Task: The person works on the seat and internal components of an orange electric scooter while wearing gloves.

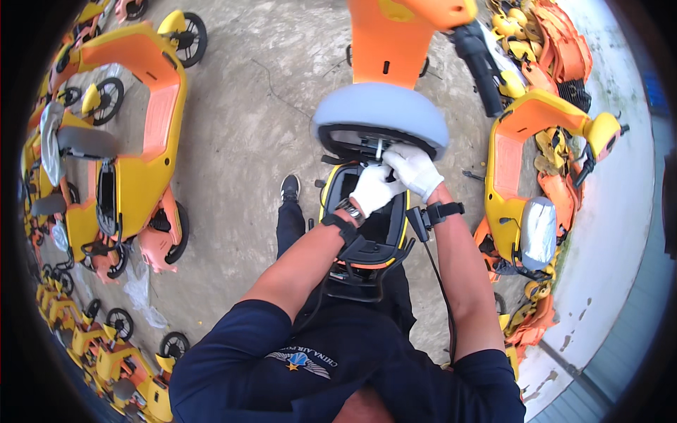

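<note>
A grey scooter seat (381, 116) is tipped up in front of me, its dark underside toward me. Below it lies the black storage bin (384, 224) of the yellow and orange scooter (391, 49). Both my hands wear white gloves and meet at the seat's lower edge, by a small pale metal part (379, 149) under the seat. My left hand (376, 189) reaches over the bin with its fingers bent together. My right hand (415, 169) lies against the seat's underside, fingertips pinched beside the left ones. Whatever the fingers hold is hidden between them.
A black handlebar grip (479, 70) juts out at the front right. Yellow and orange scooters (159, 134) line the left, and another scooter (515, 148) stands at the right. Loose orange body panels (560, 42) are piled along the wall. A cable (438, 282) hangs from my right wrist strap.
</note>
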{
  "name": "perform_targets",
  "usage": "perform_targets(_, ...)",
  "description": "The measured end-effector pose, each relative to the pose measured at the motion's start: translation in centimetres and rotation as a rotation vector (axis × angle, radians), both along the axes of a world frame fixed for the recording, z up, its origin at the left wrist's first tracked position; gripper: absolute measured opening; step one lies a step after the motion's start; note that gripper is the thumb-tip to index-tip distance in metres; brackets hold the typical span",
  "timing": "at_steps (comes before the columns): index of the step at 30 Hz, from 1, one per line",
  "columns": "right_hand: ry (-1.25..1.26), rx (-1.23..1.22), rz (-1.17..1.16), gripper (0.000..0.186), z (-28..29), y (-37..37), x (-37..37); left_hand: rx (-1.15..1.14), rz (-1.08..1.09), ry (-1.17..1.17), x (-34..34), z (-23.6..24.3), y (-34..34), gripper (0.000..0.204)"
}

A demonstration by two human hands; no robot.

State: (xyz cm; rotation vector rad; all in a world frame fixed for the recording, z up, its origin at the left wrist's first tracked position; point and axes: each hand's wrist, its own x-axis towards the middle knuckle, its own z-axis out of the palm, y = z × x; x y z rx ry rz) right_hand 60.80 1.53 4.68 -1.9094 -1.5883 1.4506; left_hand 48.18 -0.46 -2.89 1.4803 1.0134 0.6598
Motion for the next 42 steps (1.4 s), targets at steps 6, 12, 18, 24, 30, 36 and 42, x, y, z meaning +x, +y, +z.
perform_targets(6,-0.039,0.435,0.367,0.03,1.4,0.1,1.4,-0.427,0.167,-0.178,-1.8,4.3,-0.3,0.015)
perform_targets(12,-0.088,0.356,0.28,0.03,-0.5,-1.7,2.0,-0.787,0.332,-0.387,-3.0,4.0,0.9,0.028)
perform_targets(18,-0.216,0.297,0.19,0.028,1.4,-2.9,2.9,-0.767,0.312,-0.418,-1.4,3.9,1.3,0.022)
perform_targets(24,-0.26,0.211,-0.008,0.028,-0.4,-6.2,2.0,-0.835,0.382,-0.472,0.0,3.8,1.0,0.019)
perform_targets(30,-0.027,0.222,-0.027,0.021,-3.4,-8.3,-0.3,-0.579,0.366,-0.27,-2.3,2.6,1.7,0.015)
perform_targets(36,-0.284,0.423,-0.025,0.03,-10.1,-8.3,2.6,-0.326,0.243,-0.092,-0.5,2.2,0.9,0.019)
perform_targets(42,-0.268,0.485,-0.343,0.029,-15.2,-4.9,-0.4,-0.609,0.289,-0.033,-1.4,3.4,1.5,0.019)
